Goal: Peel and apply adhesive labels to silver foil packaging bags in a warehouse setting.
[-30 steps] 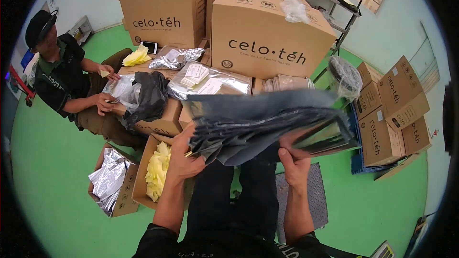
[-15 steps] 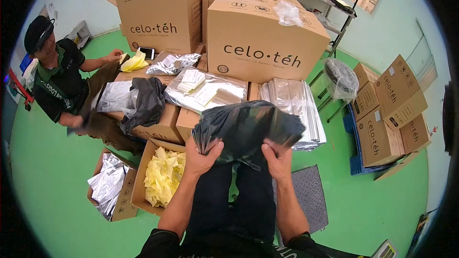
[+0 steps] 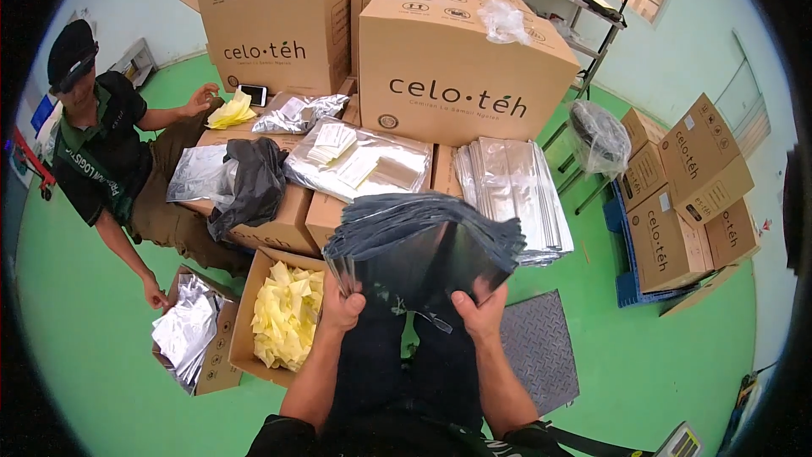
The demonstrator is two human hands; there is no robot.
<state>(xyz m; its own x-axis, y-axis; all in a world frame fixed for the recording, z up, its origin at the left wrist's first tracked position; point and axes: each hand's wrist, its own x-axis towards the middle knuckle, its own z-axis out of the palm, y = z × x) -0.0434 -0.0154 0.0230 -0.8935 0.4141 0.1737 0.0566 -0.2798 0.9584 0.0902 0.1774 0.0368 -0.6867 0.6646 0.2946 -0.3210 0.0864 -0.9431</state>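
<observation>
My left hand [image 3: 344,309] and my right hand [image 3: 476,309] are closed on either side of a thick stack of dark, glossy pouches [image 3: 423,245], held over my legs with the fingers partly behind it. Beyond the stack, silver flat packs [image 3: 514,186] lie on cardboard boxes, beside a larger silver bundle [image 3: 391,142] with paper slips on top. A crumpled black bag [image 3: 251,182] rests to its left. Below left of my hands stand a carton of yellow paper pieces [image 3: 283,317] and a carton of silver wrappers [image 3: 184,330].
A co-worker [image 3: 101,144] sits at left, one hand over the wrapper carton. Large cartons [image 3: 457,51] stand at the back, with a stool [image 3: 596,140] at their right. More cartons lie on a blue pallet [image 3: 630,275] at far right. A metal plate [image 3: 537,351] is on the floor.
I have drawn the dark stack lower and turned it more upright, uncovering the silver packs behind. The co-worker's near hand has moved from the bags down to the wrapper carton.
</observation>
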